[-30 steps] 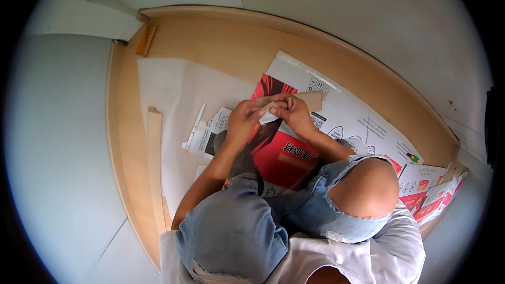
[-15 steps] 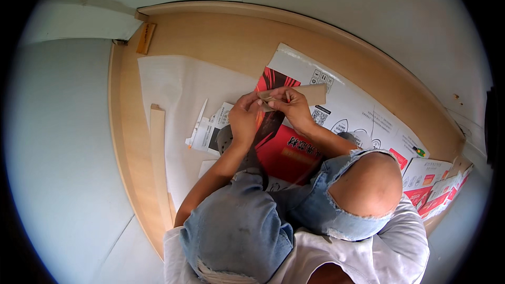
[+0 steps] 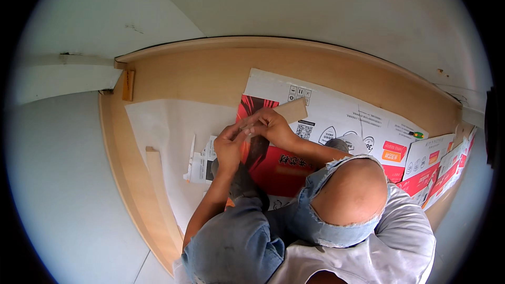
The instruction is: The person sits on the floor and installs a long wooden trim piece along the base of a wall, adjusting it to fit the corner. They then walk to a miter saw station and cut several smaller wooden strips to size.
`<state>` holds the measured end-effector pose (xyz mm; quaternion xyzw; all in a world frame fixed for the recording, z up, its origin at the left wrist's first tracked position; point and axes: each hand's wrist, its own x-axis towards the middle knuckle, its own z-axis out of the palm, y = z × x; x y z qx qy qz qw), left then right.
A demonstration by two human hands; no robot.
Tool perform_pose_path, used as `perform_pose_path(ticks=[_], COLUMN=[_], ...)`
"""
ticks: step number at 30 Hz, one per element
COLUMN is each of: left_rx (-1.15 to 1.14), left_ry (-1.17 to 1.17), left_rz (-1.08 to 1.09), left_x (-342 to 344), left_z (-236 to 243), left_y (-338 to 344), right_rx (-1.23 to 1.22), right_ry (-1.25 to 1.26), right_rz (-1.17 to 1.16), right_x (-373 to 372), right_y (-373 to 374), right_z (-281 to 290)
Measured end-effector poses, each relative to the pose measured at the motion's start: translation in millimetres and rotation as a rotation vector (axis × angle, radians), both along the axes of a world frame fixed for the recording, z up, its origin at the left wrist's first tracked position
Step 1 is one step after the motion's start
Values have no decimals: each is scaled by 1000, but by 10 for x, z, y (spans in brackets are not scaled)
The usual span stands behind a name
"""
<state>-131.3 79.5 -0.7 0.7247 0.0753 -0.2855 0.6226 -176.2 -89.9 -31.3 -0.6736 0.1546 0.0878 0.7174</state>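
Note:
In front of my knees, both hands meet at the near-left end of a flat tan strip. The fingers of my left hand are pinched together at that end; the exact grip is partly hidden. My right hand is closed on the strip beside them, and its far end sticks out past my knuckles. Below the hands lies a flattened white-and-red carton. A narrow white pointed item lies left of my left hand, against a small printed white piece.
A pale thin sheet covers part of the wooden board. A long wooden strip lies at the left. An orange-yellow block stands in the far-left corner. Folded cartons and a small green-yellow tool are at the right.
The view has tilted, so the scene sits lower. My fingers have drawn closer together, and the loose tan flap that showed between them is now hidden.

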Motion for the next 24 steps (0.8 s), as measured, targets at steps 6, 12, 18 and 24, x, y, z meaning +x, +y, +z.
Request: perform_pose_path(ticks=[6, 12, 18, 24], left_rx=[79, 243, 188, 25], left_ry=[-302, -199, -368, 28], left_rz=[-198, -275, -474, -358], left_x=[127, 88, 111, 84], left_z=[67, -14, -342, -165], left_y=[-99, -11, 47, 51], right_rx=[-480, -519, -503, -620], right_ry=[-293, -285, -340, -522], right_rz=[47, 129, 186, 241], right_x=[-28, -21, -114, -150], right_y=[3, 11, -19, -10], right_z=[-115, -109, -287, -261])
